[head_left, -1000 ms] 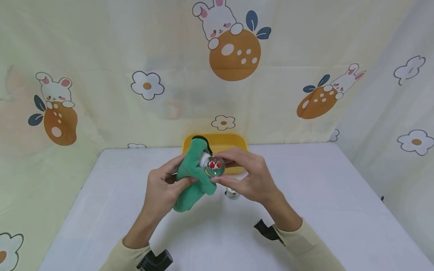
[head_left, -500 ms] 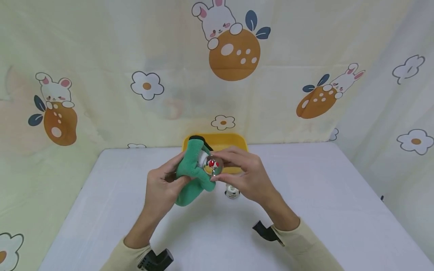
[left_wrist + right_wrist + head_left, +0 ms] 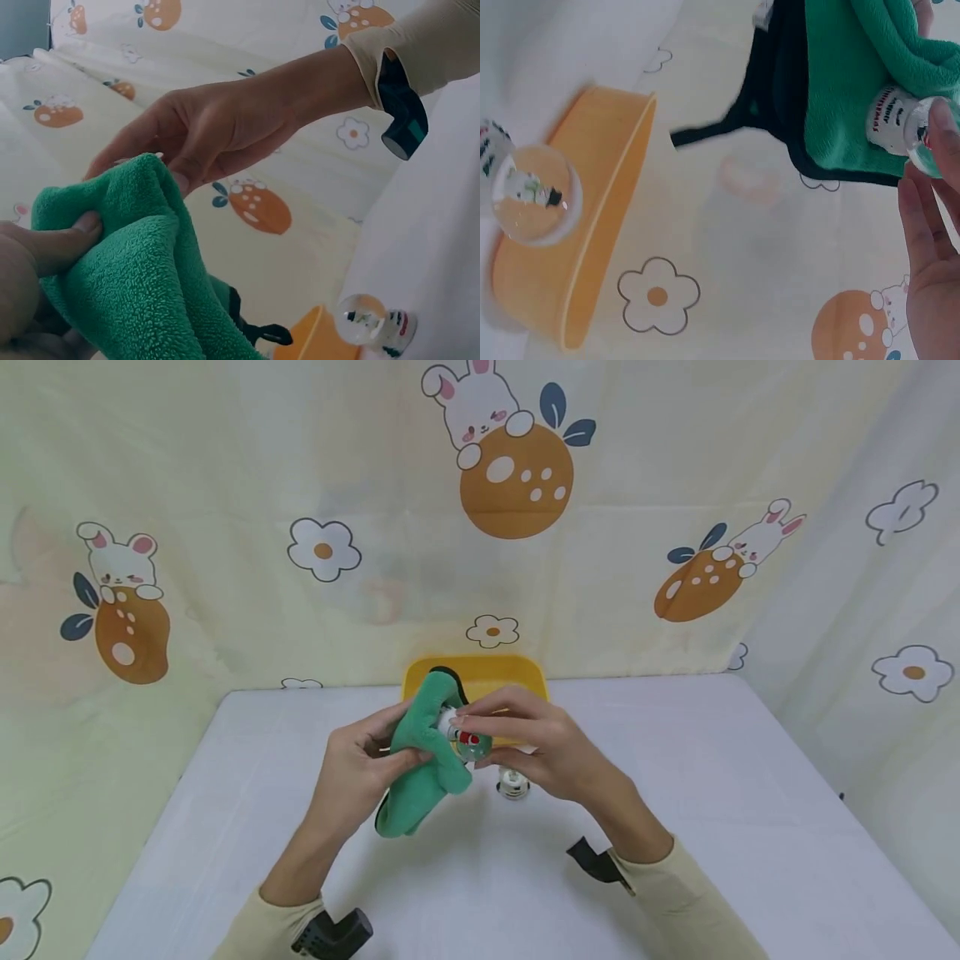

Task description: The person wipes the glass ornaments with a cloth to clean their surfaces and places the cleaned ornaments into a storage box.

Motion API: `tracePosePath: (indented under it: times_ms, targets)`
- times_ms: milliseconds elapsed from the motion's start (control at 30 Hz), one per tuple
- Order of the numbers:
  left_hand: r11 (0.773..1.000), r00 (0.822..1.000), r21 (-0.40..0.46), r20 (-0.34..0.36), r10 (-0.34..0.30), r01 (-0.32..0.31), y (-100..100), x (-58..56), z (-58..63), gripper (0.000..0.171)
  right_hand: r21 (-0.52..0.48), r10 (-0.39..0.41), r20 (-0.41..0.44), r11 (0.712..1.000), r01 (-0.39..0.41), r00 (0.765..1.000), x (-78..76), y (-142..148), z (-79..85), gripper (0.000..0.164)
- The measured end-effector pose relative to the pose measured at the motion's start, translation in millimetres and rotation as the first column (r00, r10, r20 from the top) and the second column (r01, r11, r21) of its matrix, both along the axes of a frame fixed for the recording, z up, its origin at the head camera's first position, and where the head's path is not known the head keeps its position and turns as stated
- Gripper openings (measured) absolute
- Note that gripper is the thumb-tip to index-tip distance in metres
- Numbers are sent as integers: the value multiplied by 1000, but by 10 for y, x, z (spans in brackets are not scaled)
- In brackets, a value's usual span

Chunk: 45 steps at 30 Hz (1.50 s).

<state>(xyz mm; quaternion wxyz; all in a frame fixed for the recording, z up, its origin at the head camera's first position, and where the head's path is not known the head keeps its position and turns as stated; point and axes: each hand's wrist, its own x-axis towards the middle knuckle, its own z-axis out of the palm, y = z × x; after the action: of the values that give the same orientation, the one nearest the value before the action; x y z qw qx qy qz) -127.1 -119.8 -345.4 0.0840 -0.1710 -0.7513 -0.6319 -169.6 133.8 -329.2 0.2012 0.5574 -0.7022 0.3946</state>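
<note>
My left hand (image 3: 360, 770) grips a green cloth (image 3: 416, 789) with black edging, its thumb pressing on the folded part. The cloth wraps partly around the white base of a snow globe (image 3: 474, 746), and the lettering on that base (image 3: 889, 120) shows in the right wrist view. With thumb and fingers, my right hand (image 3: 542, 739) pinches the clear ball, which has a red and white figure inside. In the left wrist view the cloth hides this globe. A second snow globe (image 3: 513, 783), with a snowman figure (image 3: 532, 187) in it, stands on the table below the right hand.
A yellow tray (image 3: 517, 670) sits at the table's back edge, behind the hands. Behind it hangs a curtain (image 3: 225, 527) printed with rabbits, fruit and flowers. The white tabletop (image 3: 675, 760) extends to both sides. A black loop (image 3: 712, 131) dangles from the cloth.
The fingers of my right hand have shifted over the ball toward the base, and the globe has turned slightly. The cloth's lower end hangs lower and further left. The second globe stays put.
</note>
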Motion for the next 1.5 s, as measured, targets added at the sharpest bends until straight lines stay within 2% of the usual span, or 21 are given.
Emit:
tracePosePath:
  times_ms: [133, 333, 467, 667, 1000, 1267, 1400, 1500]
  targets:
    - [1000, 999, -10, 39, -6, 7, -19, -24, 7, 52, 37, 13, -56, 999, -11, 998, -16, -4, 20, 43]
    - [1000, 999, 0, 31, 11, -11, -7, -30, 1, 54, 12, -14, -30, 1000, 14, 999, 6, -30, 23, 56]
    - [999, 999, 19, -10, 35, -35, 20, -21, -4, 53, -15, -78, 36, 997, 79, 996, 42, -53, 23, 57]
    - [996, 993, 50, -84, 83, -79, 39, -2, -32, 51, -31, -184, 149, 981, 190, 972, 117, -107, 50, 56]
    - [991, 980, 97, -165, 109, -94, 91, 3, -72, 52, -87, -190, 286, 971, 223, 939, 164, -147, 94, 54]
    - [990, 963, 57, -234, 137, -127, 133, 19, -96, 55, -115, -212, 397, 954, 278, 893, 173, -153, 87, 48]
    - [993, 974, 57, -195, 116, -107, 117, 0, -83, 54, -108, -187, 424, 961, 255, 886, 151, -139, 62, 49]
    - [993, 985, 58, -137, 106, -99, 89, -16, -75, 53, -68, -186, 383, 971, 229, 905, 124, -123, 46, 53]
